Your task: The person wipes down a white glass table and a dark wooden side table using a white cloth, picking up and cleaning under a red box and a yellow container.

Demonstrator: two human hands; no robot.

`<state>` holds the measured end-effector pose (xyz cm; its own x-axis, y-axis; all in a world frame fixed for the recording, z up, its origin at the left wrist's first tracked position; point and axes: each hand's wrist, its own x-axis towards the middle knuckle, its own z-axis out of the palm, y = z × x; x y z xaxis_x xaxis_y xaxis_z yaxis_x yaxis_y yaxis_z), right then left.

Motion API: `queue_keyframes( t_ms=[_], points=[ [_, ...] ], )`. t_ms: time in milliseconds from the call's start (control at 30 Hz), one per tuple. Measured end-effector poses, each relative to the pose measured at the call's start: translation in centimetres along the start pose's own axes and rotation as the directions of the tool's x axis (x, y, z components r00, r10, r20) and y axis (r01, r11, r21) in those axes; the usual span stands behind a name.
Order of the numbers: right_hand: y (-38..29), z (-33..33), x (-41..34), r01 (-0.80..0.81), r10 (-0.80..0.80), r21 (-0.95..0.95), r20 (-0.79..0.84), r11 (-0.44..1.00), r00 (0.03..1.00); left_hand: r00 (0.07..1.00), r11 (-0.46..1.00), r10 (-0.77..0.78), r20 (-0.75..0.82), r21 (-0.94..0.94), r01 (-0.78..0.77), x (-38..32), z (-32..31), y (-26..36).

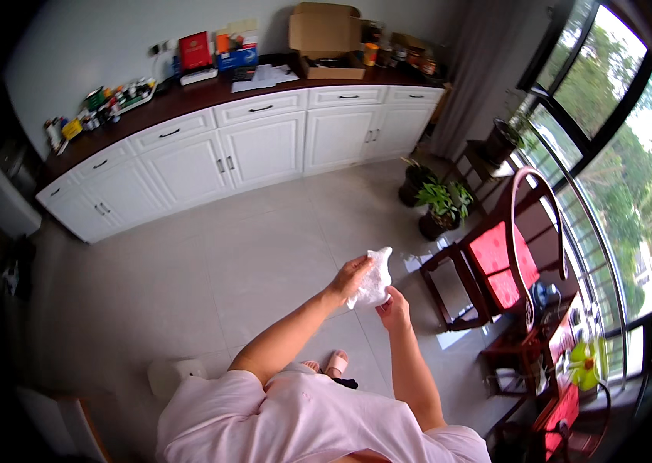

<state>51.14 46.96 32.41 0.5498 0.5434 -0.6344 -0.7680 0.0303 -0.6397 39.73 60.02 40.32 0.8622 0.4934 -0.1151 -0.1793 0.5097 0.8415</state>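
A crumpled white cloth (373, 283) hangs between my two hands above the tiled floor. My left hand (353, 278) grips its left side near the top, with the thumb and fingers pressed on the fabric. At the lower right corner, my right hand (395, 308) pinches the edge of the cloth between thumb and fingers. Both arms reach forward, and the fingertips of the right hand are partly hidden. Below the cloth are my feet in pink slippers (336, 363).
White cabinets (262, 144) with a dark countertop (175, 107) run along the wall, bearing an open cardboard box (334, 73) and small bottles. Potted plants (441, 208) and a wooden armchair (502, 260) with a red cushion stand right, by the windows. A white bin-like object (175, 373) sits on the floor behind left.
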Motion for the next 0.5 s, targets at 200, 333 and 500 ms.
queue_keyframes(
  t_ms=[200,333,500],
  points=[
    [-3.0,7.6,3.8,-0.049,0.091,-0.171,0.247,0.984,0.965,0.939,0.985,0.170,-0.299,0.048,-0.163,0.0,-5.4,4.0],
    [-2.7,13.2,7.0,-0.022,0.101,-0.284,0.267,0.959,0.958,0.818,0.971,0.237,-0.524,0.117,-0.206,-0.9,-9.6,5.5],
    [1.1,21.7,9.5,0.013,0.173,-0.449,0.371,0.893,0.912,0.608,0.924,0.377,-0.699,0.333,-0.190,-3.6,-15.6,8.7]
  ],
)
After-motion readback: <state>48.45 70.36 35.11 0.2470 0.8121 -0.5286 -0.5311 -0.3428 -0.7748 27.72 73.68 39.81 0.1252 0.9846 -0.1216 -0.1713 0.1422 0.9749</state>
